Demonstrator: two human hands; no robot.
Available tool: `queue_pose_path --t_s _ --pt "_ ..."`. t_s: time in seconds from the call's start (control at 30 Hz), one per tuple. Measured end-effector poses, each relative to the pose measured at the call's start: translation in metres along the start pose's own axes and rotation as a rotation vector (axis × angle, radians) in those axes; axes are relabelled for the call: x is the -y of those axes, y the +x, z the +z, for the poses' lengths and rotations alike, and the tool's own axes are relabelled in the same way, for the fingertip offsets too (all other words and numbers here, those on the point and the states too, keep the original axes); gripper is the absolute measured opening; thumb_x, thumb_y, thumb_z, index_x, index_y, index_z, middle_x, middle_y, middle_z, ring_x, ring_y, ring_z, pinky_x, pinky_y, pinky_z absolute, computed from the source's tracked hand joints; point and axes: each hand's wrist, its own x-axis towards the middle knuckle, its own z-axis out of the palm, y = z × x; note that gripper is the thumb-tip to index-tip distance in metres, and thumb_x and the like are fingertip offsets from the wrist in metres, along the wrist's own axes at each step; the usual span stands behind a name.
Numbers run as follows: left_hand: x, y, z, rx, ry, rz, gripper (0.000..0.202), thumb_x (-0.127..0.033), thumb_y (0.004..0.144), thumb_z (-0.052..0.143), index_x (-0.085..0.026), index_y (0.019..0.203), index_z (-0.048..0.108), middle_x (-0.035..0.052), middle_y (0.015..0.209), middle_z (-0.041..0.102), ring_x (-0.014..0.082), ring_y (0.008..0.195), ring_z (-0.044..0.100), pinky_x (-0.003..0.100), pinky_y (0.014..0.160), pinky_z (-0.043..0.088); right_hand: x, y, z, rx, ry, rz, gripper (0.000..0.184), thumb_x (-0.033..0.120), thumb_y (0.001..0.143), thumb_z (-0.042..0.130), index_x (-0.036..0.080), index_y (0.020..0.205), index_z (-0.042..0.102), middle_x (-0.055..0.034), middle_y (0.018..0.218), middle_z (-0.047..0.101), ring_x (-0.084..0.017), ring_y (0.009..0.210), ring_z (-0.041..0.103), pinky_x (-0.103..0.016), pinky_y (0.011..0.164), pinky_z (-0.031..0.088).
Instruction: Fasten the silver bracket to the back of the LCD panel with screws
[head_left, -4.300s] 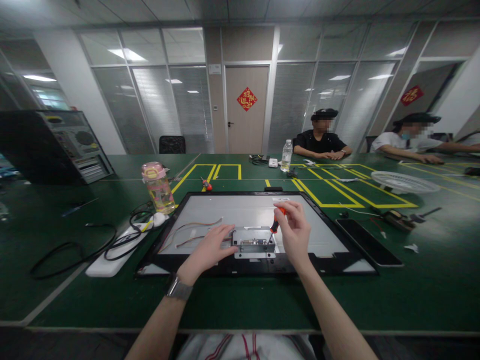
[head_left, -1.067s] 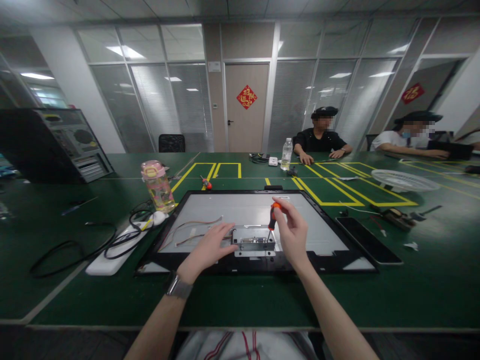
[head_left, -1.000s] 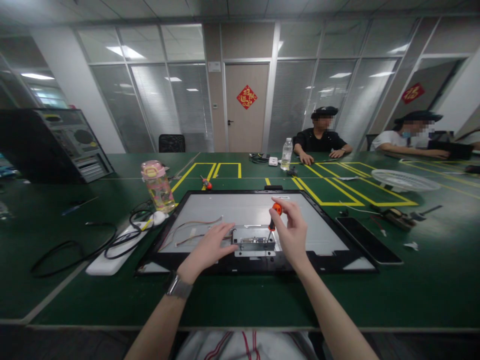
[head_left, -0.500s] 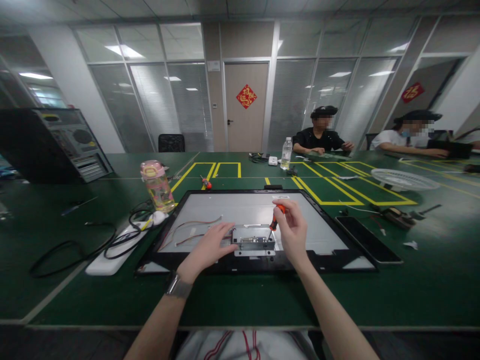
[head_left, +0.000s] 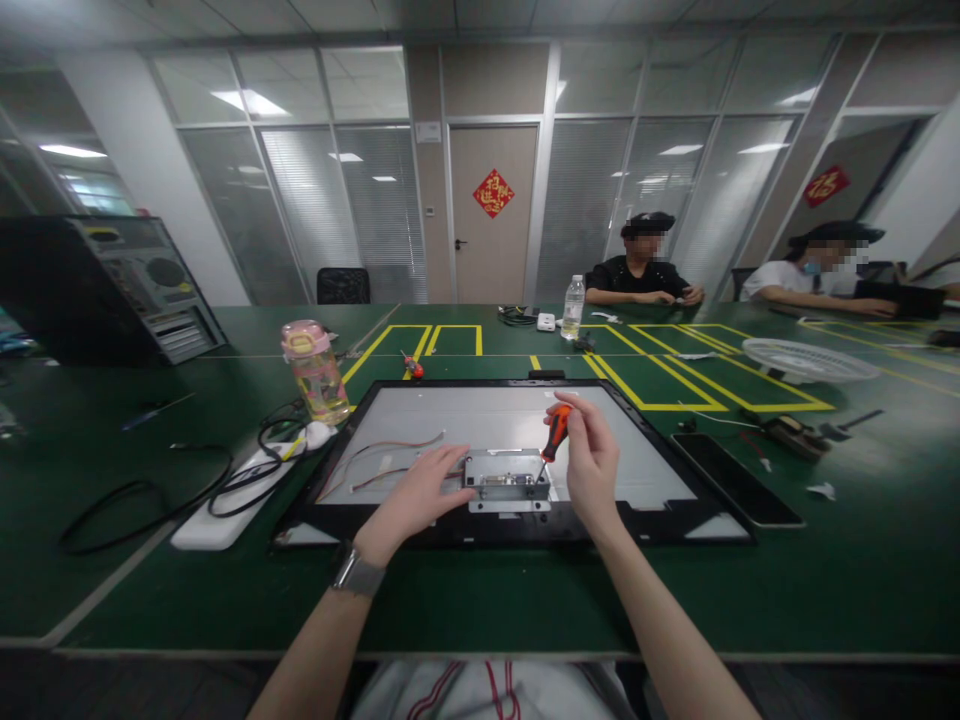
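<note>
A flat display panel (head_left: pixel 480 410) with a black frame lies back side up on the table before me. On it, near its front edge, sits a silver metal bracket (head_left: pixel 504 468) with a circuit board and ports. My left hand (head_left: pixel 420 492) grips the left end of the bracket, thumb in front and fingers behind. In my right hand (head_left: pixel 592 458) is an orange and black screwdriver (head_left: pixel 556 432), tilted, its tip down at the bracket's right end. Thin wires (head_left: pixel 382 474) run left from the bracket across the panel.
Left of the panel are a white power strip (head_left: pixel 217 520), black cables and a pink-lidded bottle (head_left: pixel 311 370). To the right lies a black phone-like slab (head_left: pixel 735 478). Beyond it are a tool (head_left: pixel 795 432) and a white round grille (head_left: pixel 810 358). Two people sit across the table.
My right fingers have loosened and shifted slightly right on the screwdriver, showing more of its handle. The left hand and bracket have stayed put. A person opposite has brought their hands closer together.
</note>
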Motion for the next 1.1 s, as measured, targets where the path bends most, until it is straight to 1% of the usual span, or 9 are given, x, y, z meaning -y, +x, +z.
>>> queue_pose_path --t_s 0.1,0.23,0.3,0.43,0.6,0.77,0.93,1.0,1.1 --pt "0.0004 0.0000 0.0005 0.010 0.001 -0.010 0.063 -0.050 0.087 0.057 -0.023 0.142 0.041 0.0102 0.148 0.043 0.0286 0.136 0.039 0.043 0.113 0.030 -0.0004 -0.0004 0.0009 -0.010 0.071 0.021 0.024 0.036 0.097 0.043 0.022 0.099 0.063 -0.0031 0.085 0.063 -0.018 0.075 0.061 -0.033 0.069 0.049" --pt "0.0007 0.0000 0.0014 -0.001 0.001 -0.004 0.062 -0.049 0.087 0.057 -0.023 0.141 0.042 0.0100 0.147 0.044 0.0281 0.136 0.040 0.042 0.112 0.031 0.0021 -0.0005 0.0009 -0.014 -0.045 -0.046 0.015 0.035 0.090 0.057 0.023 0.090 0.067 -0.0032 0.090 0.059 -0.017 0.077 0.058 -0.032 0.069 0.048" --pt "0.0003 -0.0001 0.0014 -0.008 0.002 0.003 0.061 -0.048 0.087 0.057 -0.023 0.141 0.043 0.0096 0.146 0.045 0.0276 0.135 0.040 0.042 0.112 0.030 0.0032 -0.0007 0.0007 -0.001 -0.073 -0.055 0.016 0.034 0.090 0.057 0.023 0.096 0.067 -0.0039 0.093 0.060 -0.018 0.079 0.059 -0.033 0.071 0.049" --pt "-0.0009 -0.0003 0.0010 -0.016 -0.003 0.012 0.061 -0.047 0.087 0.057 -0.023 0.141 0.042 0.0099 0.146 0.045 0.0274 0.134 0.042 0.042 0.112 0.031 0.0014 -0.0012 0.0006 0.016 -0.012 -0.015 0.026 0.034 0.097 0.044 0.023 0.108 0.064 -0.0052 0.094 0.065 -0.020 0.083 0.063 -0.037 0.076 0.050" --pt "-0.0012 -0.0002 0.0004 -0.021 -0.009 0.012 0.060 -0.046 0.087 0.058 -0.023 0.140 0.044 0.0100 0.145 0.047 0.0280 0.133 0.042 0.043 0.112 0.031 -0.0005 -0.0008 0.0007 -0.041 -0.129 -0.112 0.013 0.034 0.087 0.061 0.025 0.093 0.069 -0.0045 0.096 0.059 -0.022 0.095 0.058 -0.040 0.086 0.047" --pt "0.0011 0.0002 0.0010 -0.014 -0.005 0.002 0.061 -0.048 0.086 0.058 -0.024 0.141 0.044 0.0100 0.146 0.046 0.0289 0.134 0.041 0.044 0.112 0.032 0.0019 -0.0017 0.0007 0.012 -0.015 -0.028 0.024 0.032 0.095 0.048 0.025 0.111 0.064 -0.0048 0.095 0.064 -0.020 0.088 0.062 -0.038 0.080 0.049" --pt "0.0020 0.0001 0.0018 -0.011 -0.005 -0.002 0.062 -0.049 0.086 0.058 -0.024 0.141 0.043 0.0092 0.147 0.045 0.0288 0.137 0.038 0.043 0.113 0.031 -0.0009 -0.0017 0.0005 -0.020 -0.122 -0.097 0.020 0.031 0.088 0.061 0.026 0.105 0.069 -0.0044 0.100 0.060 -0.021 0.094 0.058 -0.038 0.086 0.047" --pt "0.0016 -0.0002 0.0017 -0.015 -0.001 0.005 0.061 -0.048 0.087 0.058 -0.024 0.141 0.044 0.0095 0.146 0.045 0.0286 0.136 0.039 0.043 0.113 0.031 -0.0013 -0.0023 0.0011 -0.024 -0.097 -0.061 0.025 0.030 0.087 0.062 0.026 0.111 0.067 -0.0044 0.099 0.061 -0.020 0.091 0.059 -0.038 0.085 0.048" --pt "0.0006 -0.0007 0.0008 -0.011 -0.003 0.009 0.061 -0.049 0.087 0.057 -0.023 0.141 0.043 0.0098 0.146 0.045 0.0289 0.136 0.040 0.043 0.113 0.031 -0.0003 -0.0033 0.0019 0.015 -0.002 0.013 0.029 0.032 0.092 0.056 0.025 0.119 0.062 -0.0060 0.099 0.067 -0.021 0.090 0.063 -0.040 0.083 0.051"
